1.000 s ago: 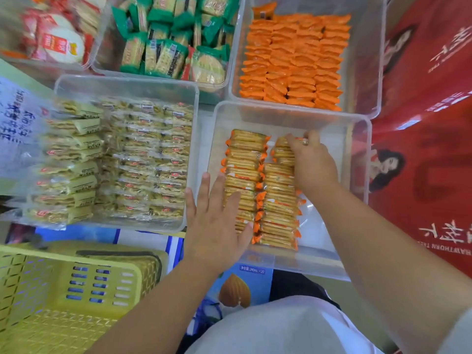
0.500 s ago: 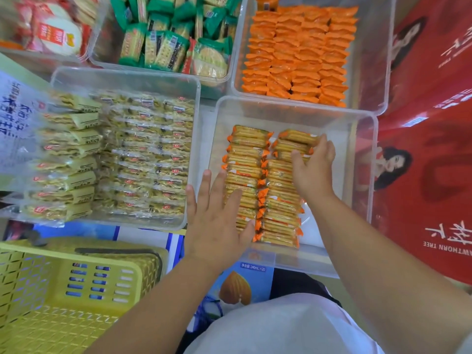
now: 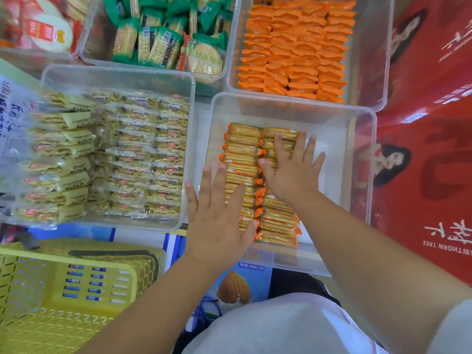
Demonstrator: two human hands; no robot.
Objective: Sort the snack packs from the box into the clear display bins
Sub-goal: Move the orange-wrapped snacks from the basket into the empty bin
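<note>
Packs of crackers point(image 3: 242, 152) with orange ends lie on edge in two rows side by side, filling the left part of a clear bin point(image 3: 281, 108); the right part of its floor is bare. The left hand point(image 3: 217, 221) lies flat on the near end of the left row, fingers straight and spread, gripping nothing. The right hand point(image 3: 291, 172) rests flat on the far half of the right row (fingers likewise fanned out, holding nothing), its fingertips reaching the last packs. Just to the left stands a second clear bin point(image 3: 115, 72) packed with pale yellow packs point(image 3: 143, 154). Behind are bins of orange packs point(image 3: 293, 47) and green packs point(image 3: 158, 39). A yellow plastic basket point(image 3: 76, 302) sits at the near left, and a red printed carton point(image 3: 434, 149) touches the bin's right side.
</note>
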